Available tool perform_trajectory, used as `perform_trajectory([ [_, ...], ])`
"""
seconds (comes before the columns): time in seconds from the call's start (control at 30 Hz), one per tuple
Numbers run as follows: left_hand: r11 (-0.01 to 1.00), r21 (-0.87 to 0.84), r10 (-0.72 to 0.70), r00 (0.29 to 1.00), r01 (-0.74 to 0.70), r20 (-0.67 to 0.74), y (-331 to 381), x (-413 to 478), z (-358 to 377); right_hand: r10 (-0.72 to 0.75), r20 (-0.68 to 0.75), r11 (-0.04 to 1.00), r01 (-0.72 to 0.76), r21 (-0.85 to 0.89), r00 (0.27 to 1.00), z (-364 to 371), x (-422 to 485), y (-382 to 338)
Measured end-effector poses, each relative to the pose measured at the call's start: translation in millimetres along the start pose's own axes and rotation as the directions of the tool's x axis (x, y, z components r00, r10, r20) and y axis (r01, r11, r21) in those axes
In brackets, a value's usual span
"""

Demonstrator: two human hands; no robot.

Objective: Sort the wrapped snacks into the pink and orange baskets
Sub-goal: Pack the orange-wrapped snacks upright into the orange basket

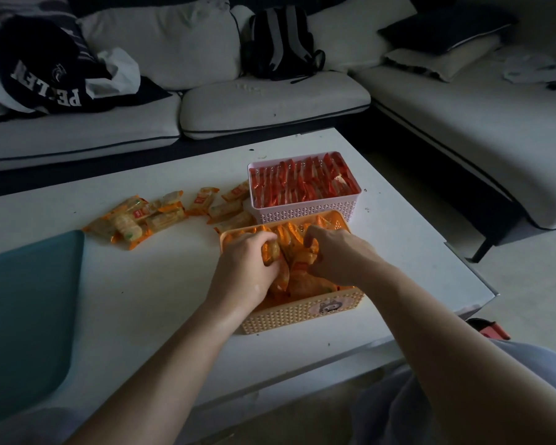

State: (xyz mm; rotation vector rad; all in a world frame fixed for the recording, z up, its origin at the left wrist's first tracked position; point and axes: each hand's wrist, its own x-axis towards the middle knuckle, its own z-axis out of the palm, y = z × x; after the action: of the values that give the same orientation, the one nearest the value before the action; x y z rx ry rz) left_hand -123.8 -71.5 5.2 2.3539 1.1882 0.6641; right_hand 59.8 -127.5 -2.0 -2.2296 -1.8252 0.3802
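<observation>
Orange-wrapped snacks (297,252) fill the orange basket (289,316); the left hand (246,268) curls its fingers round one packet, the right hand (337,255) pinches others between bent fingers and thumb. Red snacks (302,183) pack the pink basket (302,214); loose packets (135,220) lie on the table (148,284)

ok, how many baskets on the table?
2. Pink basket at the back, packed with red snacks; orange basket directly in front, holding orange snacks. No others visible.

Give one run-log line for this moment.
left hand: grips snack in orange basket | right hand: in same basket | pink basket: red snacks | loose snacks: on table
</observation>
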Motion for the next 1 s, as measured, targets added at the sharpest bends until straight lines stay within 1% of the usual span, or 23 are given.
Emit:
perform_trajectory([
  [0.1,0.997,0.072,0.009,1.000,-0.011,0.024,4.8,1.6,5.1,0.020,-0.076,0.997,-0.026,-0.068,0.997,0.5,0.4,-1.1],
  [0.23,0.990,0.139,-0.001,1.000,-0.001,0.020,7.5,2.4,8.9,0.027,-0.112,0.997,-0.036,-0.072,0.993,3.0,0.7,-0.5],
  [0.37,0.987,0.162,-0.010,1.000,0.006,0.022,9.8,2.0,8.6,0.025,-0.122,0.996,-0.036,-0.083,0.992,12.2,-0.3,-4.9],
  [0.5,0.981,0.195,-0.019,0.998,0.007,0.059,9.8,2.0,9.8,0.066,-0.173,0.995,-0.076,-0.057,0.983,13.8,-0.3,-4.8],
  [0.67,0.974,0.226,-0.007,0.994,-0.019,0.113,7.4,2.6,9.9,0.040,-0.143,0.998,-0.048,-0.051,0.989,7.4,-4.1,-2.8],
  [0.77,0.955,0.285,0.058,0.995,-0.080,0.084,6.8,0.6,10.3,0.030,-0.147,0.996,-0.041,-0.073,0.989,-5.7,-5.5,5.1],
  [0.83,0.943,0.314,0.095,0.994,-0.108,0.056,6.6,0.2,11.7,-0.004,-0.109,0.997,-0.005,-0.083,0.994,-12.4,-7.8,10.0],
  [0.9,0.937,0.334,0.099,0.994,-0.107,0.039,6.6,0.3,13.8,-0.016,-0.058,0.998,0.013,-0.056,0.998,-15.6,-10.5,12.0],
  [1.0,0.916,0.378,0.125,0.991,-0.131,0.040,5.3,1.6,20.3,0.001,-0.053,1.000,-0.002,-0.021,0.999,-15.7,-7.8,13.8],
])
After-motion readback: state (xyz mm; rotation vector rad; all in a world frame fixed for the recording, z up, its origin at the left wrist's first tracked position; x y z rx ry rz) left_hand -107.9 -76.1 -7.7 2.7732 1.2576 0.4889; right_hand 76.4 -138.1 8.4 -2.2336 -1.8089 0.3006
